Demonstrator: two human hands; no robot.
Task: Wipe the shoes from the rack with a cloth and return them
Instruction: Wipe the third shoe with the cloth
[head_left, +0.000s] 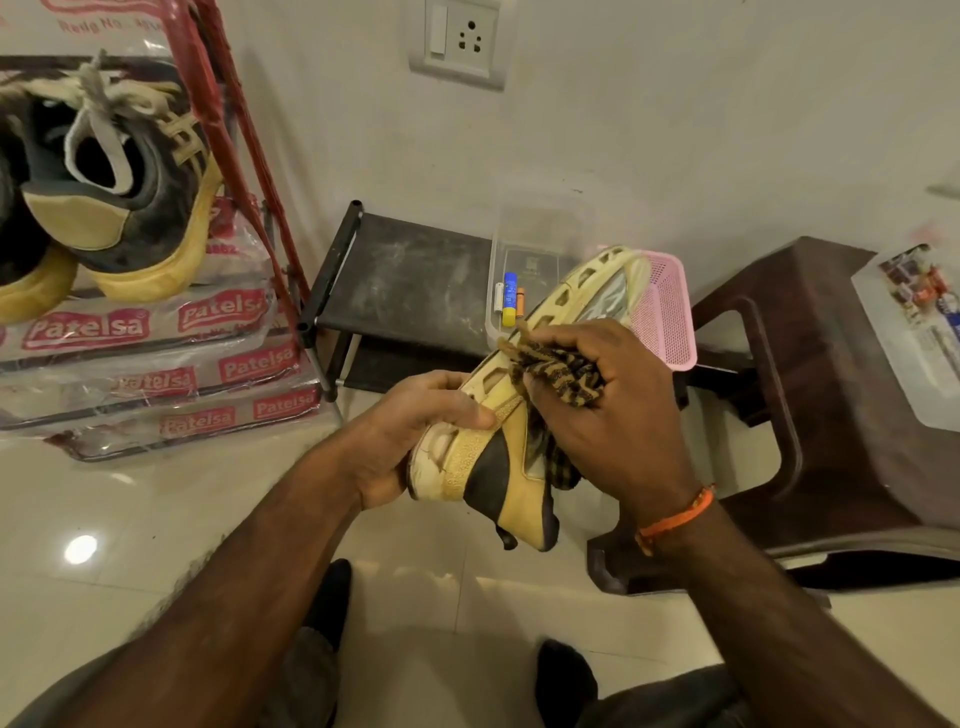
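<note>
Gripping a yellow-and-black shoe (498, 447) by its heel at frame centre, the left hand (410, 431) steadies it; the right hand (597, 410) presses a bunched checked cloth (561, 379) against its side. Wiping appears underway. Another pair (119, 197) sits upper left, and nothing has been returned.

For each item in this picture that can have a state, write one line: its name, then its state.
Yellow shoe: held sideways, sole facing away.
Checked cloth: bunched, pressed on shoe.
Left hand: grips shoe's heel.
Right hand: grips cloth.
Black shoe rack: top shelf dusty.
Black-and-yellow sneaker: resting on stacked packets, laced.
</note>
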